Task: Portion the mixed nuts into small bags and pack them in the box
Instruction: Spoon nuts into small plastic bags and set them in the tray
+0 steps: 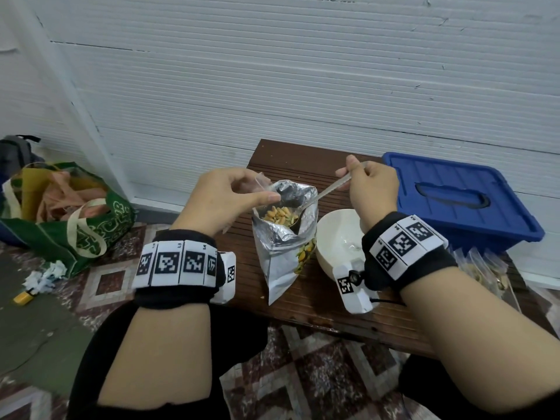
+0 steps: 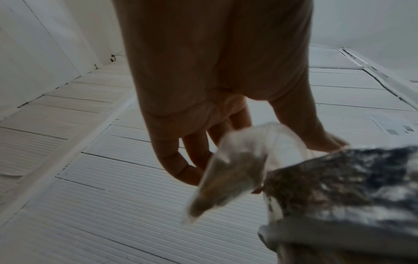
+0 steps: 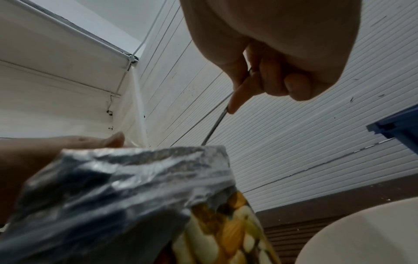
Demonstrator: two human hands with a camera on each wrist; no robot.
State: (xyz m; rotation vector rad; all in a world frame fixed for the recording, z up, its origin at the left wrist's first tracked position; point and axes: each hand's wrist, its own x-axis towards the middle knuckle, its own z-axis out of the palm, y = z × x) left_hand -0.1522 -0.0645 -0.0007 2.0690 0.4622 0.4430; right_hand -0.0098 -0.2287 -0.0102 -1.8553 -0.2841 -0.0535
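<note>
A silver foil nut pouch (image 1: 280, 247) stands open on the brown bench (image 1: 303, 301), with mixed nuts (image 1: 277, 215) showing inside. My left hand (image 1: 239, 192) pinches a small clear bag (image 1: 261, 180) just over the pouch's mouth; the left wrist view shows that clear bag (image 2: 233, 169) hanging from the fingers beside the foil pouch (image 2: 339, 182). My right hand (image 1: 363, 180) grips a metal spoon (image 1: 328, 189) by its handle, its bowl down inside the pouch. In the right wrist view the spoon (image 3: 214, 125) slants into the pouch (image 3: 126, 192).
A white bowl (image 1: 336, 237) sits right of the pouch. A blue lidded box (image 1: 460, 201) stands at the bench's far right. Filled small bags (image 1: 485, 268) lie near the right edge. A green tote bag (image 1: 66, 216) and crumpled paper (image 1: 45, 275) are on the floor to the left.
</note>
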